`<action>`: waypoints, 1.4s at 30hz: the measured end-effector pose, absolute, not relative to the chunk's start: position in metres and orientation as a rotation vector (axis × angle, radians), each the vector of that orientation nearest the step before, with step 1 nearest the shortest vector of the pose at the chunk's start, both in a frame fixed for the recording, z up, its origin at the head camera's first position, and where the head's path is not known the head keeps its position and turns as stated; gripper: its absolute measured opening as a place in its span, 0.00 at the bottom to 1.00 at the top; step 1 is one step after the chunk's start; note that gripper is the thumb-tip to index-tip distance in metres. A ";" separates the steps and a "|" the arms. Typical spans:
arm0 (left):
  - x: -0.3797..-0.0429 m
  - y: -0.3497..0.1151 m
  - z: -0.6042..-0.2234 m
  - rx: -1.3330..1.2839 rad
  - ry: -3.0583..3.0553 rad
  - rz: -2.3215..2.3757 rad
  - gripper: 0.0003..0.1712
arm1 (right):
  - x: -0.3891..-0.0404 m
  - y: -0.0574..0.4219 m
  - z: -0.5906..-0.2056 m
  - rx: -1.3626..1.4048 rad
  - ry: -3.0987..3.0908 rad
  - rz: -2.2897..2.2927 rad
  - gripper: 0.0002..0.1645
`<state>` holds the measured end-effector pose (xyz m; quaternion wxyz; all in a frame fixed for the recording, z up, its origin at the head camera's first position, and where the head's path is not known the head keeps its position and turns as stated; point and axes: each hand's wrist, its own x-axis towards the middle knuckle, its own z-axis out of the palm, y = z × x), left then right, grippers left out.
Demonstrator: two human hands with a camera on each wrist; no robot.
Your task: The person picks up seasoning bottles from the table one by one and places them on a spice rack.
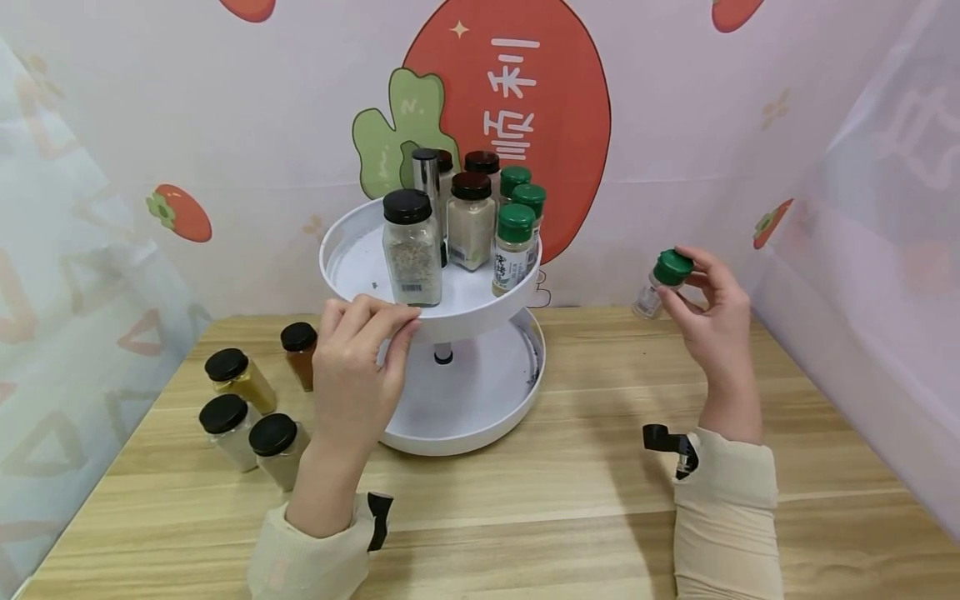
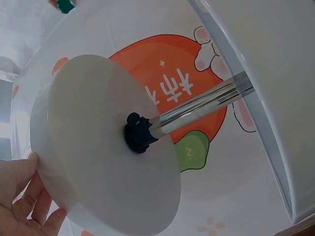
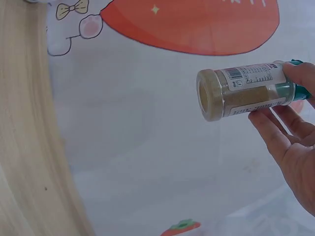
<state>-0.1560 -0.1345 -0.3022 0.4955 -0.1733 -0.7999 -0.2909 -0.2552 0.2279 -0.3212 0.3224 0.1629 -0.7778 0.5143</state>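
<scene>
My left hand (image 1: 356,362) grips the front rim of the upper tray (image 1: 480,321) of a white two-tier spice rack. In the left wrist view its fingertips lie against the tray's edge, seen from below beside the metal post (image 2: 197,105). Off to the right, my right hand (image 1: 712,312) holds a small spice bottle (image 3: 256,91) by its green cap (image 1: 672,267). The bottle is tilted and has a white label and tan powder inside. Just behind the left fingertips, a square glass jar (image 1: 412,258) with a black lid stands on the upper tray.
On the upper tray also stand a tall silver-topped bottle (image 1: 426,175), dark-lidded jars (image 1: 471,225) and three green-capped bottles (image 1: 512,258). Several black-lidded jars (image 1: 247,383) lean on the wooden table (image 1: 540,517) at left. The lower tray (image 1: 450,417) sits below. A printed cloth (image 1: 660,108) hangs behind.
</scene>
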 end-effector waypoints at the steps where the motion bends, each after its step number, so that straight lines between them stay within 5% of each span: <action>1: -0.156 -0.135 -0.302 -0.420 -1.939 -0.705 0.04 | -0.254 0.226 -0.319 0.446 -2.041 1.355 0.31; 42: -0.154 -0.133 -0.303 -0.399 -1.947 -0.719 0.04 | -0.207 0.136 -0.243 1.046 -1.811 1.379 0.34</action>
